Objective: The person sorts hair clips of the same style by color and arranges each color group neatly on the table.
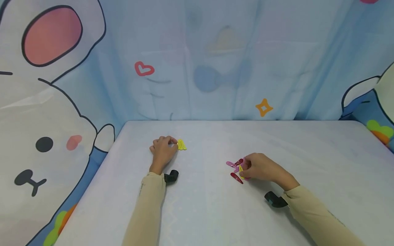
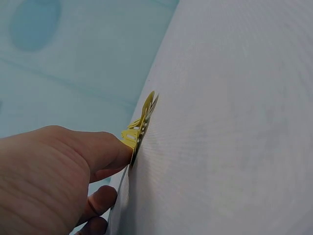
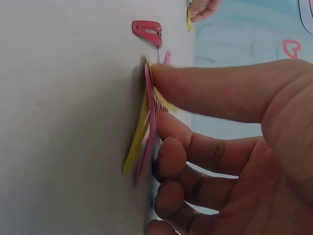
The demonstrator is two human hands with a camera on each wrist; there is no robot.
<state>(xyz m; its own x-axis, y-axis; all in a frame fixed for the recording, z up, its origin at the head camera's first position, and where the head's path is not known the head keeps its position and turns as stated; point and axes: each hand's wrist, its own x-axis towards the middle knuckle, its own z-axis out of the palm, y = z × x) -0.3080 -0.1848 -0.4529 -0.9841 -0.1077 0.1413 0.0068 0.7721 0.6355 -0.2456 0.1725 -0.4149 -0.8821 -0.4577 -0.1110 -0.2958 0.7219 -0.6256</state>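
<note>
Fingers (image 2: pixel 101 198) of the left hand (image 1: pixel 161 152) curl in, with the forefinger and thumb nearly together and seeming to pinch the left edge of some yellow clips (image 1: pixel 182 145). These lie overlapped in a small fan on the far part of the white table (image 1: pixel 203 205). I cannot tell whether the grip takes in one clip or several. If it has caught only the outermost, lifting or a careless nudge could spread the fan or drag its neighbours askew.

Well to the right lies a loose cluster: a pink clip (image 1: pixel 231 164) at its left, one red clip (image 1: pixel 236 178) nearer the person, another red clip behind, partly hidden. At the cluster's right edge, the right hand (image 1: pixel 264 167) has thumb and forefinger closed to a narrow gap, apparently pinching a yellow clip (image 1: pixel 241 168); its other fingers are bent. The right wrist view shows pink and yellow pieces right against each other by the thumb, so a pull might bring an unwanted clip along. These clips look thin and smooth, so a grip by the very tip could slip.
</note>
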